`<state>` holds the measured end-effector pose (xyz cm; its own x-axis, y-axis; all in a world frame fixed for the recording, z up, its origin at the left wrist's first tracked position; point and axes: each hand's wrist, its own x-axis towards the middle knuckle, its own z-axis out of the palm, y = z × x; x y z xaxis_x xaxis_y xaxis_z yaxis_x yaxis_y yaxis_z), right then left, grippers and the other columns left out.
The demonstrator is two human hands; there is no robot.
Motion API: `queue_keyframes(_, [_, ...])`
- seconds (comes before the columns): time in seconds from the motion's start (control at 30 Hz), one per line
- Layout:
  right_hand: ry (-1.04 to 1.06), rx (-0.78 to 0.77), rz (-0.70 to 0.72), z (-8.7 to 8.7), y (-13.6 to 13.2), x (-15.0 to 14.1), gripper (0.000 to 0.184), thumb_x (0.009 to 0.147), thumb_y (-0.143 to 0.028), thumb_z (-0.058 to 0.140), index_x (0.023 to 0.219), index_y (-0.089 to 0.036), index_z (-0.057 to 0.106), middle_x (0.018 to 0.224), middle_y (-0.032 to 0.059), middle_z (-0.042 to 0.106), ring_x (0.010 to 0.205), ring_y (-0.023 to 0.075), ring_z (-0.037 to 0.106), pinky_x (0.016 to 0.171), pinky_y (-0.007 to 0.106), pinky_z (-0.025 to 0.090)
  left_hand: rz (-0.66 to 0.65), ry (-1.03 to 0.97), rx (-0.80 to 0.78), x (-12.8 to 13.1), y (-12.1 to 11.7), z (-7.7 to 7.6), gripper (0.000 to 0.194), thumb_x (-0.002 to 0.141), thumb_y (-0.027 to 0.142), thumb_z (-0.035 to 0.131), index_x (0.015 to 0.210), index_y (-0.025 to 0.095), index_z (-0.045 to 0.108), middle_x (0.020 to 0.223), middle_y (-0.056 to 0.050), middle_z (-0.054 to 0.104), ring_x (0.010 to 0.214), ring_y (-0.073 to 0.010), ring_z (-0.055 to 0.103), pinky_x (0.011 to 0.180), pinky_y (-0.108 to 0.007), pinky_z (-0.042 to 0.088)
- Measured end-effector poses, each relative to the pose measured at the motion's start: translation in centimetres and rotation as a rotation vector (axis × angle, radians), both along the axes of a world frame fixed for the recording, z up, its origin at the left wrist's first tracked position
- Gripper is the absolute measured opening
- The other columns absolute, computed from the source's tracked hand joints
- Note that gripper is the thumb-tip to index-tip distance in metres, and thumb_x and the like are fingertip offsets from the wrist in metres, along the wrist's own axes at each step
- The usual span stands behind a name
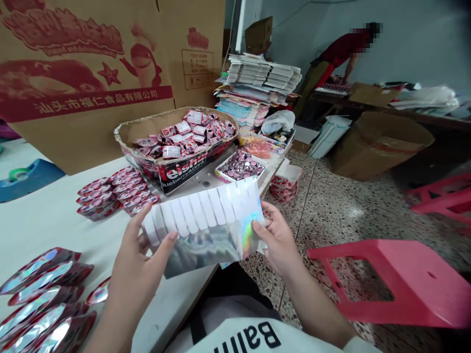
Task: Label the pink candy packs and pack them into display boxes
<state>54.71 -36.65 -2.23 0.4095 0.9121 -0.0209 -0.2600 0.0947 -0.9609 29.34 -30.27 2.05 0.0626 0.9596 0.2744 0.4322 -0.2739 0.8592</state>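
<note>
A shiny silver sheet (209,247) with a row of white strips along its upper half is held up over the table's front edge. My left hand (138,255) grips its left end, thumb on the face and fingers behind. At the right end, my right hand (277,238) pinches it the same way. Beyond the sheet, small red patterned packets (97,198) stand in rows on the white table (33,223). Larger shiny red-edged packets (40,304) lie in a row left of my left forearm.
An open carton (184,171) holds red packets. Beside it a shallow tray (221,174) contains small round pink-and-dark pieces. Stacked flat card (261,73) rises behind. A blue tape dispenser (33,179) sits at left; a pink stool (415,279) stands right. Someone bends over a far table.
</note>
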Motion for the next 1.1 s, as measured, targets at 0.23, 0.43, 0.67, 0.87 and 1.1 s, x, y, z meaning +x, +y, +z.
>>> queue_keyframes(0.23, [-0.173,0.095,0.096,0.8,0.4,2.2,0.036,0.079,-0.030,0.076,0.104,-0.027,0.050,0.089,-0.0021,0.064,0.063,0.0111,0.060,0.055,0.023,0.052,0.140,-0.205,-0.288,-2.0,0.5,-1.6,0.039,0.075,0.051,0.072,0.099,0.021,0.068,0.074,-0.001,0.068,0.057,-0.0130,0.062,0.039,-0.017,0.043])
queue_keyframes(0.43, [-0.178,0.169,-0.147,-0.2,0.9,2.6,0.024,0.079,-0.030,0.076,0.096,-0.024,0.060,0.094,0.0014,0.063,0.073,0.0120,0.060,0.061,0.023,0.052,-0.226,-0.146,-0.397,-1.8,-0.3,-2.5,0.058,0.076,0.047,0.074,0.128,0.025,0.060,0.120,-0.009,0.068,0.099,-0.0233,0.069,0.073,-0.028,0.061])
queue_keyframes(0.67, [-0.287,0.085,0.186,1.6,0.5,3.2,0.050,0.073,-0.022,0.080,0.120,-0.028,0.064,0.097,0.0037,0.070,0.070,0.0139,0.064,0.060,0.026,0.056,-0.287,-0.073,-0.335,-2.8,-0.9,-1.7,0.074,0.080,0.040,0.072,0.145,0.033,0.040,0.148,-0.009,0.047,0.102,-0.0225,0.069,0.088,-0.037,0.058])
queue_keyframes(0.87, [-0.503,0.044,0.203,3.3,-0.7,4.3,0.045,0.077,-0.024,0.076,0.121,-0.024,0.069,0.088,0.0036,0.072,0.065,0.0153,0.064,0.055,0.028,0.055,-0.346,0.110,-0.208,-5.1,-1.3,-1.0,0.082,0.082,0.040,0.068,0.152,0.031,0.028,0.149,-0.011,0.046,0.108,-0.0242,0.068,0.089,-0.039,0.056])
queue_keyframes(1.1, [-0.862,0.081,0.065,3.7,-0.3,3.2,0.033,0.080,-0.029,0.074,0.112,-0.030,0.074,0.099,0.0054,0.072,0.078,0.0203,0.067,0.066,0.034,0.057,-0.217,0.384,0.114,-5.7,-1.4,0.2,0.056,0.082,0.041,0.067,0.136,0.030,0.054,0.111,-0.003,0.074,0.085,-0.0205,0.073,0.070,-0.024,0.060])
